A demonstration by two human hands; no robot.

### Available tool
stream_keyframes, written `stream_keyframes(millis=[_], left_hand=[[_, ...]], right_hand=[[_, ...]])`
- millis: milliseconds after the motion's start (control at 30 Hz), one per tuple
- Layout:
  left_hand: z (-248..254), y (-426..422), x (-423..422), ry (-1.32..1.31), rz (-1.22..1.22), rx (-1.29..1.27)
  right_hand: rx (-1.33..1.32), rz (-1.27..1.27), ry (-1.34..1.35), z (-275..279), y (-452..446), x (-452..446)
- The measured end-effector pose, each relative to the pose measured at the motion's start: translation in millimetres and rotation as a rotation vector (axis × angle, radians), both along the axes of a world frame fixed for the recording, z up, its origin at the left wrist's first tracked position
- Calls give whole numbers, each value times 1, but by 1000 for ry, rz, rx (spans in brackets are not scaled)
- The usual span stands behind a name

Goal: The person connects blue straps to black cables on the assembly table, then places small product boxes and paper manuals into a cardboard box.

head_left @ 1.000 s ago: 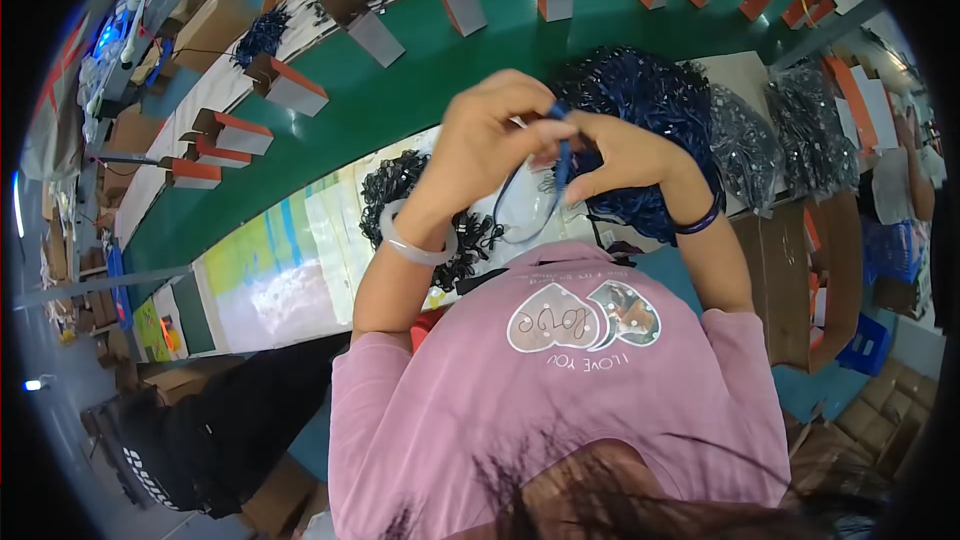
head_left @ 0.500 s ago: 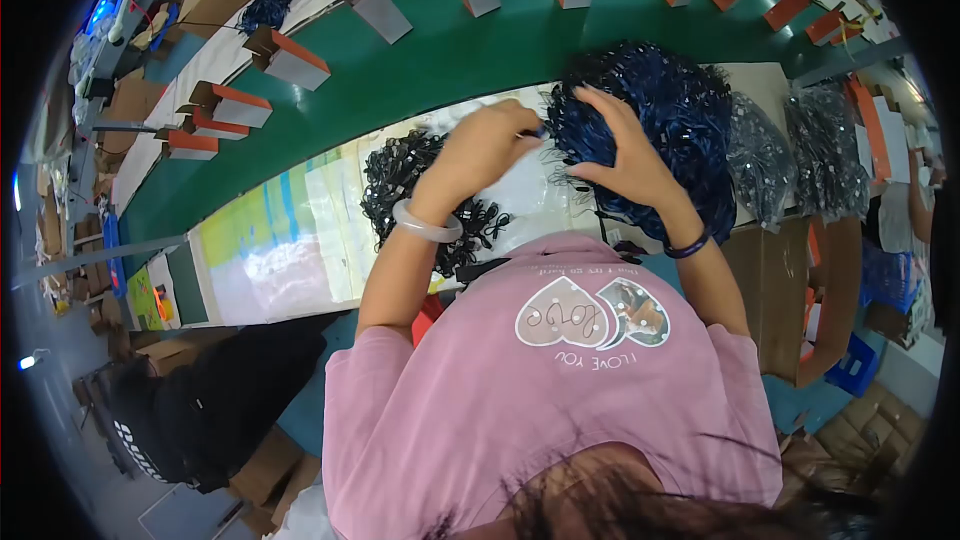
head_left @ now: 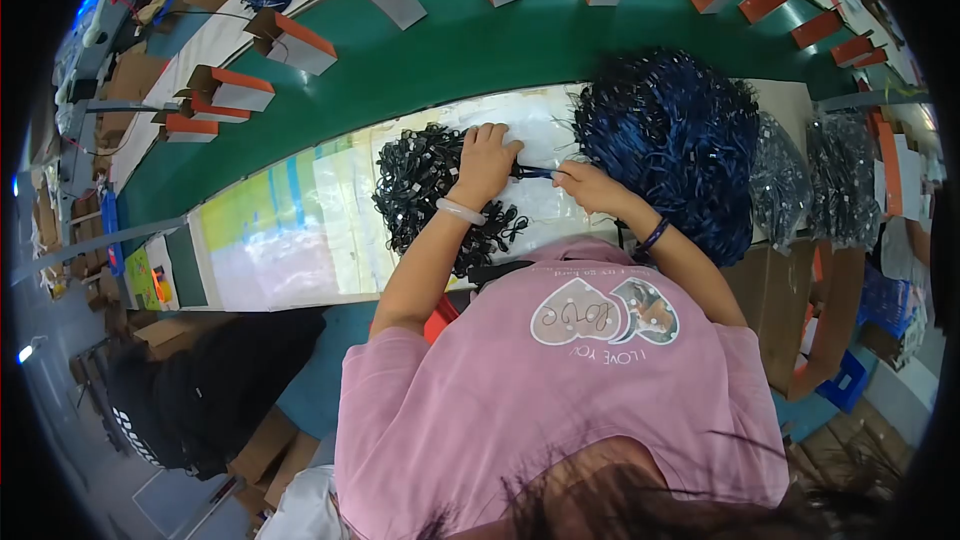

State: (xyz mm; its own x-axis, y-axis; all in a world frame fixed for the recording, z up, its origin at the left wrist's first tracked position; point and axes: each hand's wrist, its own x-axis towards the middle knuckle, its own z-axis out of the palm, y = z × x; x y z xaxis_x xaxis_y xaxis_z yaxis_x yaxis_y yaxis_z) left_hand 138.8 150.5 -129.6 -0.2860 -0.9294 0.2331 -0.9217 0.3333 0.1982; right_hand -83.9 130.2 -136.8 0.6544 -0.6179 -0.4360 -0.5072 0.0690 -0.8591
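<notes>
My left hand point(head_left: 486, 165) lies palm down on the right part of a pile of black looped cords point(head_left: 415, 180), its fingers stretched out. My right hand point(head_left: 592, 188) is closed in a pinch on one end of a short dark blue cord point(head_left: 537, 172). That cord runs left from the pinch towards the underside of my left hand, where its other end is hidden. Close by on the right is a large heap of dark blue cords point(head_left: 670, 140), not touched by my fingers.
Open orange and white boxes point(head_left: 300, 48) stand along the green surface point(head_left: 450, 55) beyond the work table point(head_left: 280, 230). Clear bags of dark cords point(head_left: 843, 180) lie at the right. Below them is a cardboard box point(head_left: 775, 305). A person in black clothing point(head_left: 210, 390) is at the lower left.
My hands have come down from above the table. My left hand has moved onto the black pile. My right hand, spread half a second ago, has closed on the blue cord.
</notes>
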Motion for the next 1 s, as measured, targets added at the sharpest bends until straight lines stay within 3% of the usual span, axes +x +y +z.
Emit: stream_keyframes(millis=[33,167,233,267,333,367,433,467,500,533,567,600,667,700,767,867,900,1000], left_hand=[[-3,-1,0,-19,-35,-116],[3,-1,8,-54,-64,-76],[25,0,5,143,-132,417],[33,3,1,534,-131,616],[43,8,-12,1466,-78,981],[48,8,-15,1496,55,877],[39,0,-21,1192,342,532],[51,1,-19,675,250,284],[54,4,-16,429,110,354],[54,6,-15,178,-29,418],[53,12,-15,350,-191,527],[53,15,-18,793,-268,892],[61,16,-29,1552,-170,1103],[64,14,-32,1610,-48,956],[51,8,-46,1698,275,624],[59,10,-53,762,265,53],[59,8,-52,533,129,-157],[65,15,-53,372,-163,-87]], right_hand=[[-307,60,-35,-5,-1,4],[-407,74,20,6,-11,7],[-355,-151,-32,31,-21,8],[-476,-296,-100,26,-25,9],[-404,-392,-77,26,-22,8],[-454,-305,6,29,-16,11],[-474,98,56,44,-4,9],[-469,199,82,67,0,12],[-483,199,82,69,-4,10],[-593,161,-83,69,-8,7],[-697,124,-249,69,-11,2],[-526,51,-286,67,-18,-3],[-199,-167,-307,59,-13,-8],[-27,-258,-265,54,-9,-8],[439,-478,-485,47,2,-1],[720,-578,-573,56,4,5],[738,-578,-577,55,0,5],[889,-650,-686,55,-9,5]])
